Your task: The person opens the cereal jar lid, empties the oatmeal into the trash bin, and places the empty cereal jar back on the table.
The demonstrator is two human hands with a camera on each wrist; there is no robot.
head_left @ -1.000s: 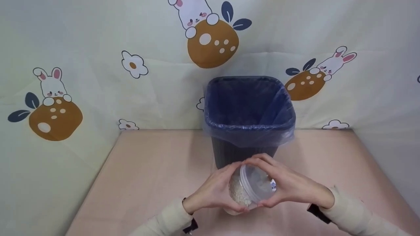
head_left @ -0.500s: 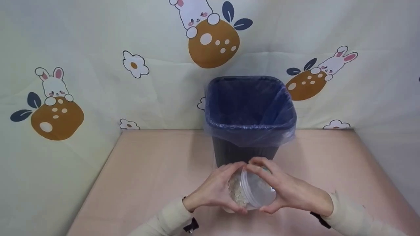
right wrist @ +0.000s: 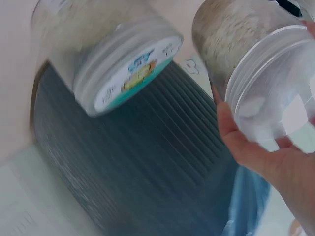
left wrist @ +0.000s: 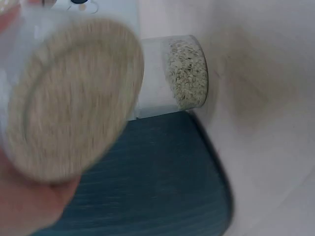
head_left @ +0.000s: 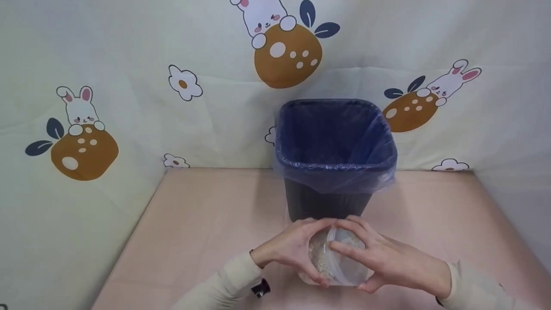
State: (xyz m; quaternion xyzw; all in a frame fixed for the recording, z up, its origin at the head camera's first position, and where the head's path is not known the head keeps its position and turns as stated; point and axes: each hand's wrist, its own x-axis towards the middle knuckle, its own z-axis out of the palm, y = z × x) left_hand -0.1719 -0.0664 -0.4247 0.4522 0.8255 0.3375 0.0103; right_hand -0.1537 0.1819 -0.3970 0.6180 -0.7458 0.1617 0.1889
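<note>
My left hand (head_left: 290, 247) holds a clear plastic jar (left wrist: 78, 98) partly filled with rice, tilted so that its end turns to the right. On that end sits a translucent screw lid (right wrist: 275, 93), gripped round its edge by my right hand (head_left: 396, 260). One right finger lies across the lid's face in the head view. Close by, a second jar (left wrist: 187, 73) of rice stands upright near the bin; its labelled lid (right wrist: 133, 73) shows in the right wrist view. The hands hide it in the head view.
Just beyond the hands stands a dark bin (head_left: 329, 202) with a blue translucent liner (head_left: 335, 174) folded over its rim. The table has a pinkish cover (head_left: 206, 211). A curtain (head_left: 215, 120) printed with rabbits and flowers surrounds the back and sides.
Both hands and the jar have come slightly lower and nearer the body. A right finger has shifted from the lid's edge to across its face. The head view has turned slightly left.
</note>
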